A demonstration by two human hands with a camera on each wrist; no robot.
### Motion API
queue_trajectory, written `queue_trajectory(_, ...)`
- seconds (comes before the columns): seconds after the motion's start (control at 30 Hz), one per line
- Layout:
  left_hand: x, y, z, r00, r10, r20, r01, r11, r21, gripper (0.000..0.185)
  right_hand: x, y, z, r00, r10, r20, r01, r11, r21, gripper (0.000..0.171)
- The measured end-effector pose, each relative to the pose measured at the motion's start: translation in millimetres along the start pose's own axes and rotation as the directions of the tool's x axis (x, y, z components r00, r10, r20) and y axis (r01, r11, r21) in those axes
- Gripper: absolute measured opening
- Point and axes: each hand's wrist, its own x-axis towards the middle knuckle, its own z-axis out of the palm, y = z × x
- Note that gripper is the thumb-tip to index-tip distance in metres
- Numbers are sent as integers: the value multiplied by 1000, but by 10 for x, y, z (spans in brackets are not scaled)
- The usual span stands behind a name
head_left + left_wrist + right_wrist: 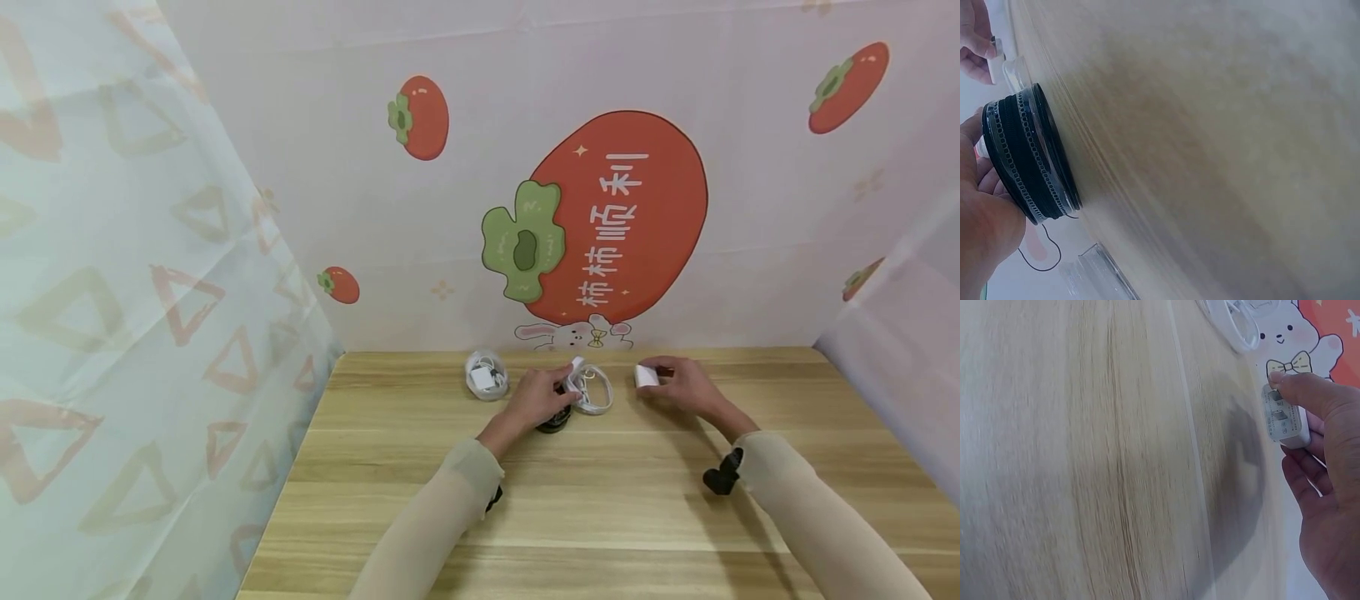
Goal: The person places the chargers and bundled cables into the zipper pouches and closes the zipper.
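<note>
At the far middle of the wooden table (600,500), my left hand (542,398) grips a clear round case holding a coiled black cable (1029,156); in the head view the black case (555,421) peeks out under the fingers. Right beside it lies a clear round case with a white cable (594,392). My right hand (667,377) pinches a small white charger plug (1285,419) between thumb and fingers, just above the tabletop; the plug (647,375) sits a little to the right of the white cable case.
Another clear round case with a white charger (486,375) lies left of my left hand. Printed cloth walls close in the table on the left (150,333), back (600,217) and right (915,333). Bare wood stretches toward me.
</note>
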Motion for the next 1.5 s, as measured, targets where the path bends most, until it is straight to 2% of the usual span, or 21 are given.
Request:
queue_trajectory(0.63, -3, 6, -8, 1000, 3, 4, -3, 1000, 14, 59, 72, -176, 151, 998, -62, 17, 62, 998, 15, 54)
queue_trajectory(0.97, 3, 4, 5, 1000, -3, 3, 3, 1000, 4, 59, 96, -283, 198, 996, -85, 26, 83, 994, 68, 52)
queue_trajectory(1.3, 8, 11, 11, 1000, -5, 12, 4, 1000, 13, 59, 128, -383, 266, 993, -117, 27, 115, 991, 62, 51)
queue_trajectory(1.5, 15, 32, 3, 1000, -20, 22, 19, 1000, 10, 59, 160, -399, 308, 991, -131, 42, 126, 988, 93, 52)
